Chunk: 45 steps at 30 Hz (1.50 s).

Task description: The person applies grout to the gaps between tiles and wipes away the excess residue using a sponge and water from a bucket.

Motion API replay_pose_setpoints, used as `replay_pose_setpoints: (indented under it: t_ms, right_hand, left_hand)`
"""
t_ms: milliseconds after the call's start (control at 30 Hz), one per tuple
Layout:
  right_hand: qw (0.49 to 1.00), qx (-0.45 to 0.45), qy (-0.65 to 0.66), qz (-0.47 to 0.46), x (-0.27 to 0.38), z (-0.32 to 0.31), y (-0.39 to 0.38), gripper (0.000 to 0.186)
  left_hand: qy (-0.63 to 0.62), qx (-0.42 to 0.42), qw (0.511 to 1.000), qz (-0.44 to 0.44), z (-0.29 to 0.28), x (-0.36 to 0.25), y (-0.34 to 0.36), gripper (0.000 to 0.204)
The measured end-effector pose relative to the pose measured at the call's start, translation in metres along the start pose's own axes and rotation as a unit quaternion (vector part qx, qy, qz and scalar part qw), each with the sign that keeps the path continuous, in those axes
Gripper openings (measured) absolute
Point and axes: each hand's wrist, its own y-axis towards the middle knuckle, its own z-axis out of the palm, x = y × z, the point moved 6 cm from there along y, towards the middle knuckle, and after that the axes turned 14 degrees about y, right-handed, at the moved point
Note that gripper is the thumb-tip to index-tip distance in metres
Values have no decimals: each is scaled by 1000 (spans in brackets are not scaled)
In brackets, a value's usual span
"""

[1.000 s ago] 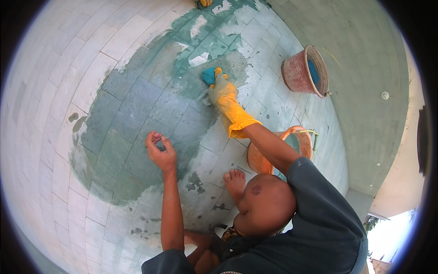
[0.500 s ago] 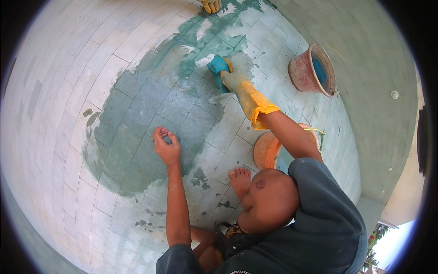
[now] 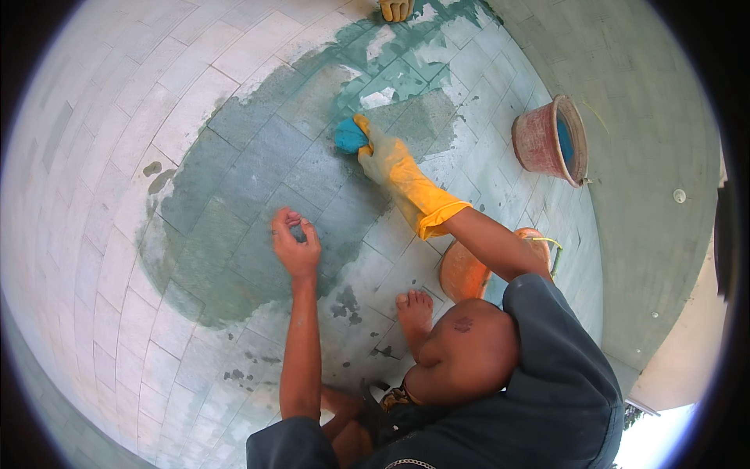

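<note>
My right hand [image 3: 379, 152], in a long yellow rubber glove smeared with grey-green, grips a blue cloth or sponge [image 3: 348, 137] at the floor, on tiles [image 3: 248, 184] coated with wet grey-green film and brighter green patches. My bare left hand [image 3: 295, 244] hovers lower left of it over the coated area, fingers loosely curled, thumb a little apart, nothing visible in them. My bare foot [image 3: 414, 313] rests on the tiles below the glove.
A stained reddish bucket [image 3: 535, 144] with blue inside stands at upper right. An orange bucket [image 3: 462, 270] sits behind my right forearm. A pale green wall [image 3: 641, 195] runs along the right. Another person's yellow-gloved hand [image 3: 396, 11] shows at the top edge.
My gloved right hand rose and moved right with the blue cloth, then swept back down and left. My left hand shifted slightly right. The other person's hand moved right.
</note>
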Motion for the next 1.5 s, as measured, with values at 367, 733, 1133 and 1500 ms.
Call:
replay_pose_setpoints:
  t_ms: [367,733,1133,1500]
  right_hand:
    - [957,24,-15,-288,18,-40,120,59]
    - [904,295,6,-310,-21,2,5,55]
    - [941,185,260,-109,-34,-58,61,60]
    - [943,75,86,-312,-15,-44,135,55]
  left_hand:
    - [11,13,1000,0,10,-12,-2,34]
    - [21,3,1000,-3,5,-12,-2,36]
    - [59,6,998,7,7,-15,1,36]
    - [48,12,999,-9,10,-14,-3,34]
